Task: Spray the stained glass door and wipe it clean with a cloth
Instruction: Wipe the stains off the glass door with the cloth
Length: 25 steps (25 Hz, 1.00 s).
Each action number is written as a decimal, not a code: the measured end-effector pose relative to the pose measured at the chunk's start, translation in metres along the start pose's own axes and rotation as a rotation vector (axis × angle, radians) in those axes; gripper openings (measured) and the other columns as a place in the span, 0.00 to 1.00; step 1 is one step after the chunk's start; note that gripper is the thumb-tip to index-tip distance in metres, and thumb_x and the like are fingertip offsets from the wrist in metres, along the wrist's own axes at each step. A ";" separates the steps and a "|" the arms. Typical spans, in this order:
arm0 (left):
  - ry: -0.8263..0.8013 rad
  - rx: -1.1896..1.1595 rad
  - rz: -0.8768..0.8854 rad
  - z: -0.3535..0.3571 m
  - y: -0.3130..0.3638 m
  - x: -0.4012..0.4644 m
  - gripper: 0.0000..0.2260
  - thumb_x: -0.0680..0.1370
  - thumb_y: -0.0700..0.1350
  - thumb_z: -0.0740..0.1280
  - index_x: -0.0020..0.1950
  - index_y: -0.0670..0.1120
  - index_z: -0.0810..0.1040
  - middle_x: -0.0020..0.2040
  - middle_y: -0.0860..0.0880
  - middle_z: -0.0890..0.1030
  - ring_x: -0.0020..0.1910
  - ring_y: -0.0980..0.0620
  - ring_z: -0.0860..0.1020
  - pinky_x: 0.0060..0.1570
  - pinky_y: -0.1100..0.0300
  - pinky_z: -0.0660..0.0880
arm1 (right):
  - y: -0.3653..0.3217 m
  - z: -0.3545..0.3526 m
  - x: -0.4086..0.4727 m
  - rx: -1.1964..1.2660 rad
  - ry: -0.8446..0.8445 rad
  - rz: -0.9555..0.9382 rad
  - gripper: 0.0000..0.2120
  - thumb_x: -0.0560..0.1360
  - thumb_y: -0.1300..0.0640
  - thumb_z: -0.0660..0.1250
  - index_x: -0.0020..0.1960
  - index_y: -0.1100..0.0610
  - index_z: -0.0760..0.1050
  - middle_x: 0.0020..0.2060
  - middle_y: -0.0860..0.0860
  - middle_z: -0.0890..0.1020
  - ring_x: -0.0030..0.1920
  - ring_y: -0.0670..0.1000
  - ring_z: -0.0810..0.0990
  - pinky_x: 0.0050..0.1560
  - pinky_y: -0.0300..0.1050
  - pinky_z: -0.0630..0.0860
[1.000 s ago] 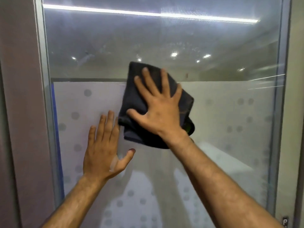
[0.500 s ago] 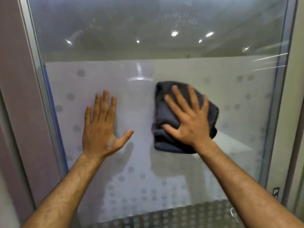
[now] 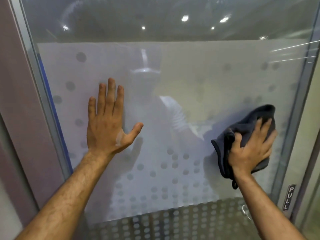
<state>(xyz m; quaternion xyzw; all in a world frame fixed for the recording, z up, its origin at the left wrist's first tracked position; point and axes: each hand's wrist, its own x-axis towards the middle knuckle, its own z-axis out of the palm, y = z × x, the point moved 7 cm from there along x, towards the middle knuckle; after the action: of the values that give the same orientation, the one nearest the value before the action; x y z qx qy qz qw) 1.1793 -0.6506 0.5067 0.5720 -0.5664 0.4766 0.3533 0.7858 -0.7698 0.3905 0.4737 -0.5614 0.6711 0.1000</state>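
The glass door (image 3: 173, 110) fills the view, with a frosted, dotted band across its middle and clear glass above. My right hand (image 3: 251, 149) presses a dark grey cloth (image 3: 245, 122) against the glass near the door's right edge, fingers bunched into the fabric. A loose corner of the cloth hangs down beside my wrist. My left hand (image 3: 109, 122) lies flat on the frosted glass at the left, fingers spread, holding nothing. No spray bottle is in view.
A metal frame (image 3: 297, 118) runs down the right side of the glass, with a PULL label (image 3: 289, 197) low on it. Another metal frame strip (image 3: 34, 84) and a brownish wall panel (image 3: 15, 84) stand at the left. Ceiling lights reflect in the upper glass.
My right hand has swept the cloth down and to the right, from the upper middle of the glass to near the right edge. My left hand stayed flat on the glass.
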 end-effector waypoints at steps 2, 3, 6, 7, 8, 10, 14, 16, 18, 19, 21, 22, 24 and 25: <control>0.007 0.005 0.002 0.000 0.000 0.000 0.48 0.76 0.70 0.60 0.87 0.46 0.46 0.87 0.44 0.46 0.85 0.49 0.38 0.82 0.49 0.35 | 0.013 0.005 -0.028 0.025 0.006 0.096 0.37 0.79 0.28 0.47 0.83 0.45 0.54 0.84 0.49 0.56 0.83 0.61 0.52 0.75 0.67 0.56; 0.012 0.006 0.003 0.001 0.000 0.000 0.48 0.76 0.70 0.60 0.87 0.46 0.46 0.87 0.44 0.46 0.85 0.49 0.38 0.82 0.49 0.35 | 0.015 0.007 -0.042 0.019 0.005 0.118 0.37 0.79 0.28 0.47 0.83 0.46 0.53 0.84 0.49 0.55 0.83 0.61 0.51 0.75 0.68 0.56; 0.022 0.006 0.010 0.001 0.001 0.000 0.48 0.76 0.70 0.60 0.87 0.46 0.46 0.87 0.43 0.47 0.85 0.49 0.38 0.82 0.48 0.36 | 0.005 0.017 -0.072 -0.045 -0.051 0.071 0.38 0.79 0.30 0.48 0.84 0.48 0.50 0.84 0.51 0.52 0.83 0.63 0.49 0.74 0.71 0.55; 0.022 0.006 0.012 0.001 0.002 0.000 0.48 0.76 0.70 0.61 0.87 0.45 0.46 0.87 0.43 0.47 0.85 0.49 0.38 0.82 0.48 0.36 | -0.003 0.020 -0.077 -0.061 -0.070 0.051 0.39 0.79 0.31 0.50 0.84 0.48 0.49 0.84 0.51 0.51 0.83 0.63 0.48 0.73 0.72 0.54; 0.021 0.005 0.013 0.000 0.002 0.001 0.48 0.76 0.70 0.60 0.86 0.45 0.46 0.87 0.42 0.48 0.85 0.49 0.38 0.82 0.48 0.36 | -0.014 0.021 -0.082 -0.076 -0.083 0.034 0.39 0.78 0.33 0.52 0.84 0.48 0.49 0.84 0.52 0.51 0.82 0.64 0.48 0.73 0.73 0.54; 0.021 0.002 0.014 -0.002 0.002 0.002 0.48 0.76 0.70 0.60 0.86 0.45 0.47 0.87 0.42 0.48 0.85 0.49 0.38 0.82 0.48 0.36 | -0.046 0.025 -0.087 -0.098 -0.108 -0.029 0.40 0.76 0.35 0.56 0.83 0.49 0.51 0.84 0.53 0.51 0.82 0.66 0.48 0.73 0.73 0.54; -0.007 -0.072 0.026 -0.007 0.003 0.001 0.50 0.77 0.76 0.52 0.86 0.44 0.43 0.87 0.42 0.47 0.85 0.49 0.36 0.82 0.49 0.34 | -0.130 0.035 -0.090 -0.123 -0.146 -0.179 0.41 0.74 0.36 0.59 0.83 0.49 0.54 0.84 0.53 0.51 0.82 0.66 0.47 0.74 0.73 0.52; -0.023 -0.165 0.035 -0.012 0.003 0.000 0.52 0.76 0.78 0.49 0.86 0.42 0.43 0.87 0.41 0.46 0.85 0.48 0.37 0.82 0.50 0.34 | -0.169 0.036 -0.086 -0.106 -0.165 -0.202 0.41 0.73 0.36 0.60 0.83 0.47 0.54 0.84 0.51 0.50 0.82 0.65 0.46 0.74 0.75 0.52; -0.040 -0.315 0.045 -0.017 0.002 0.000 0.51 0.76 0.78 0.50 0.86 0.41 0.45 0.87 0.42 0.45 0.85 0.47 0.38 0.83 0.51 0.35 | -0.202 0.037 -0.080 -0.092 -0.202 -0.257 0.42 0.73 0.35 0.59 0.83 0.44 0.51 0.85 0.49 0.47 0.83 0.64 0.44 0.73 0.77 0.51; -0.045 -0.390 0.041 -0.020 -0.001 -0.001 0.50 0.77 0.76 0.52 0.86 0.42 0.45 0.87 0.43 0.44 0.86 0.47 0.39 0.82 0.52 0.34 | -0.218 0.038 -0.077 -0.084 -0.224 -0.313 0.43 0.73 0.34 0.59 0.83 0.43 0.50 0.84 0.47 0.46 0.83 0.64 0.42 0.73 0.78 0.50; -0.017 -0.444 -0.001 -0.027 -0.016 -0.008 0.48 0.78 0.72 0.58 0.87 0.45 0.45 0.87 0.47 0.42 0.86 0.48 0.39 0.81 0.54 0.32 | -0.248 0.039 -0.069 -0.063 -0.275 -0.451 0.43 0.72 0.33 0.60 0.83 0.41 0.49 0.84 0.45 0.44 0.83 0.62 0.40 0.71 0.79 0.49; 0.004 -0.415 -0.030 -0.029 -0.028 -0.012 0.47 0.77 0.70 0.59 0.87 0.46 0.45 0.87 0.48 0.42 0.86 0.48 0.40 0.81 0.54 0.31 | -0.260 0.040 -0.064 -0.061 -0.295 -0.503 0.43 0.72 0.32 0.60 0.83 0.40 0.48 0.84 0.44 0.43 0.83 0.62 0.39 0.71 0.80 0.49; 0.010 -0.319 -0.079 -0.031 -0.053 -0.020 0.47 0.77 0.69 0.60 0.87 0.46 0.45 0.87 0.48 0.42 0.86 0.48 0.40 0.81 0.50 0.30 | -0.282 0.041 -0.059 -0.073 -0.304 -0.572 0.43 0.72 0.32 0.60 0.83 0.40 0.47 0.84 0.44 0.43 0.83 0.61 0.38 0.71 0.81 0.48; -0.004 -0.278 -0.097 -0.030 -0.064 -0.023 0.46 0.77 0.68 0.59 0.87 0.46 0.45 0.87 0.47 0.43 0.86 0.48 0.40 0.80 0.47 0.31 | -0.292 0.041 -0.060 -0.079 -0.297 -0.592 0.43 0.73 0.32 0.60 0.83 0.40 0.47 0.84 0.44 0.44 0.83 0.61 0.38 0.71 0.81 0.47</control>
<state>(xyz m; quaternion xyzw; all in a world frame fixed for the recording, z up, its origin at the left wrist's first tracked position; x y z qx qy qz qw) 1.2403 -0.6083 0.5023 0.5453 -0.5992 0.3749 0.4506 1.0338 -0.6790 0.5353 0.7046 -0.4336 0.5142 0.2261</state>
